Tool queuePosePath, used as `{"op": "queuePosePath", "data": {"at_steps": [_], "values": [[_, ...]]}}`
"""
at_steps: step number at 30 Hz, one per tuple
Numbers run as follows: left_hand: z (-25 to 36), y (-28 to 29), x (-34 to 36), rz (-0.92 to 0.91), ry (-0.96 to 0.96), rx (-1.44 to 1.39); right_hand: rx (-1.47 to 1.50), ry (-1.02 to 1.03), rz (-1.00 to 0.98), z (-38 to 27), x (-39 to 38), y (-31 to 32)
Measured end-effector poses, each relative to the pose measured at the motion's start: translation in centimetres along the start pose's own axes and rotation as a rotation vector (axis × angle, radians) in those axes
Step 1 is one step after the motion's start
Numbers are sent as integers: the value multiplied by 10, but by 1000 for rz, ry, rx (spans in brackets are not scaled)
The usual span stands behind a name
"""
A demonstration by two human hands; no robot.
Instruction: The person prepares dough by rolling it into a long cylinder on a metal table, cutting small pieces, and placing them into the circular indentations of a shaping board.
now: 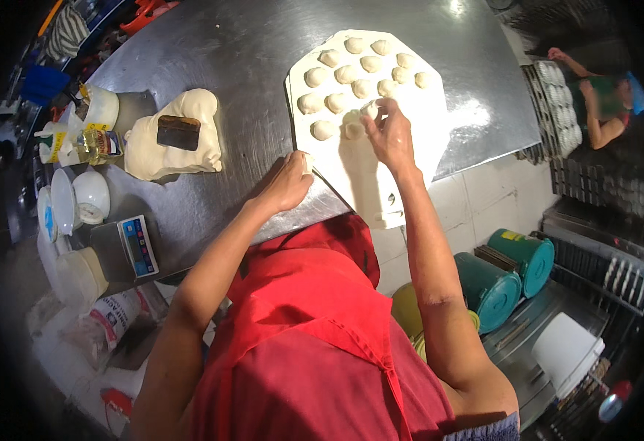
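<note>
A white paddle-shaped board (425, 140) lies on the steel table, its handle pointing toward me over the near edge. Rows of small dough balls (361, 89) cover its far part. My right hand (393, 138) is over the board, fingers pinched on a small piece of dough (370, 110). Just below those fingertips sits one dough ball (353, 131). At the board's left edge, my left hand (289, 184) is closed, with a pale piece of dough (307, 163) showing at its fingers. To the left rests a large dough mass (208, 121) with a dark scraper (179, 132) on top.
A digital scale (138, 246), white bowls (90, 197) and an oil bottle (100, 147) crowd the steel table's (245, 81) left end. Green lidded buckets (487, 290) stand on the floor at right. Beyond, a person (605, 110) works beside stacked trays (557, 110).
</note>
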State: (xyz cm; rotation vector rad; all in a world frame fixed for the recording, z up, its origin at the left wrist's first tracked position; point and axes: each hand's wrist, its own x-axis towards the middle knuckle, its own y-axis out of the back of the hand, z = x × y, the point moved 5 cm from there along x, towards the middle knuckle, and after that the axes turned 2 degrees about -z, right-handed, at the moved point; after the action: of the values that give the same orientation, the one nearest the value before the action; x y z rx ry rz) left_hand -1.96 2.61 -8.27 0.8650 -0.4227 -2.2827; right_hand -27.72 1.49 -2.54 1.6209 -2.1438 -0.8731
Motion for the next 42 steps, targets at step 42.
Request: {"op": "queuePosePath", "data": {"at_steps": [42], "values": [[86,-18,40,170,-369,290,40,-13,-16,84,42,13]]}}
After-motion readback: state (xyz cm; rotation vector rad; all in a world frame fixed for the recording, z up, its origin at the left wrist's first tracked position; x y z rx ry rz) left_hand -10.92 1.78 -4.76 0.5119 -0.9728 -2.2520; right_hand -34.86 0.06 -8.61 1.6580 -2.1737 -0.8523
